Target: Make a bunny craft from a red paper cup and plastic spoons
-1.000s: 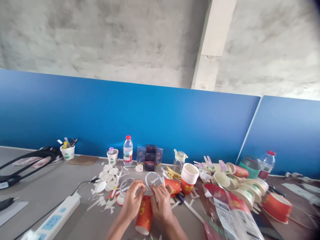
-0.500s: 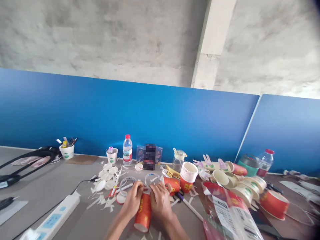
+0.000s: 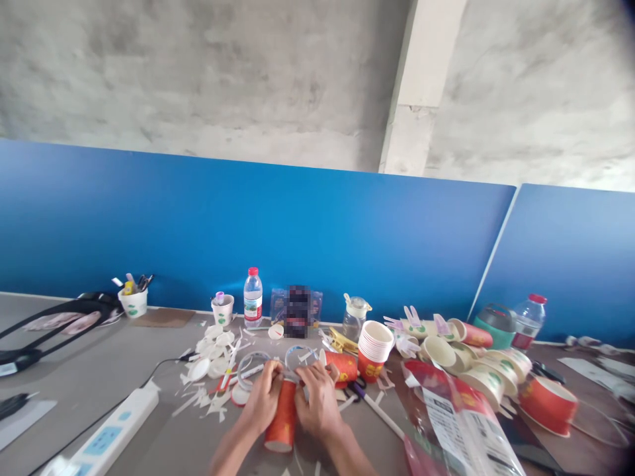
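A red tube that looks like paper cups joined end to end [image 3: 280,420] lies on the desk in front of me, one round pale end toward me. My left hand [image 3: 266,395] is closed on its far left side, thumb and fingers bent inward. From the other side, my right hand [image 3: 317,400] has its fingers curled over the far end. What the fingertips pinch there is hidden. Just beyond the hands are two rolls of clear tape [image 3: 251,365]. Another red paper cup [image 3: 342,367] lies on its side right of my right hand.
White paper discs [image 3: 218,344] and scraps litter the left. A power strip [image 3: 116,426] lies at lower left. To the right are a stack of paper cups [image 3: 373,350], scissors with purple handles [image 3: 358,390], a plastic bag [image 3: 456,423] and several cup pieces. A water bottle [image 3: 253,297] stands behind.
The red tube has turned in my hands, so its gold marking no longer shows, and its near end has shifted slightly left. Both hands stay close to the same spot.
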Motion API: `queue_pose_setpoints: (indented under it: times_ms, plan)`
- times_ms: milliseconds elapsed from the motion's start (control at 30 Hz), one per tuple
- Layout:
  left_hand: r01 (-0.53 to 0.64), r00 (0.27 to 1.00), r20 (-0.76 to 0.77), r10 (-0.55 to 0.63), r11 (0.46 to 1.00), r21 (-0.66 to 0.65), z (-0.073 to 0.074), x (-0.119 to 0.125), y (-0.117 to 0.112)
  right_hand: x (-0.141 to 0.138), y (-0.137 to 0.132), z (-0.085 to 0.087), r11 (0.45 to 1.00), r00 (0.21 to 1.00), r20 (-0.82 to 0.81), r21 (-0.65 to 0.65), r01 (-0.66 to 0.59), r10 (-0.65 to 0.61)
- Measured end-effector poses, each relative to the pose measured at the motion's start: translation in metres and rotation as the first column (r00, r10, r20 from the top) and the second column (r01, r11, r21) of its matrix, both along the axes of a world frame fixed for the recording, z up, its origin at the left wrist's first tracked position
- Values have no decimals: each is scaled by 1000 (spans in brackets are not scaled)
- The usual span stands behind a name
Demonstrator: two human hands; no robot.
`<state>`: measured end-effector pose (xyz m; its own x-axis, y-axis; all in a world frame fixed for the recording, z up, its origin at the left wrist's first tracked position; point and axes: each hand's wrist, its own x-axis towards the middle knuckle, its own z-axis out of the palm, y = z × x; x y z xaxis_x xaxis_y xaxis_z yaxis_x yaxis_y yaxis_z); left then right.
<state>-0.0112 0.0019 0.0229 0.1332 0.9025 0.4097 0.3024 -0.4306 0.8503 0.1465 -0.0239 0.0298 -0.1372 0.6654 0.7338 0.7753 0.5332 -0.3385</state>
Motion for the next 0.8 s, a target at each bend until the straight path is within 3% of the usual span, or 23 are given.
queue_pose_setpoints:
  times_ms: [300,633,800]
  plan:
    - [-42,998,-34,44,998,45,14,1,-7,2,4,0,998,994,-86,4,-70,70]
    - [-90,983,-143,116,980,180,20,-3,-7,4,11,-6,991,993,-64,89,104,-98]
    - [-84,969,-201,143,957,278,16,-3,-7,3,12,-8,987,990,-66,95,130,-124]
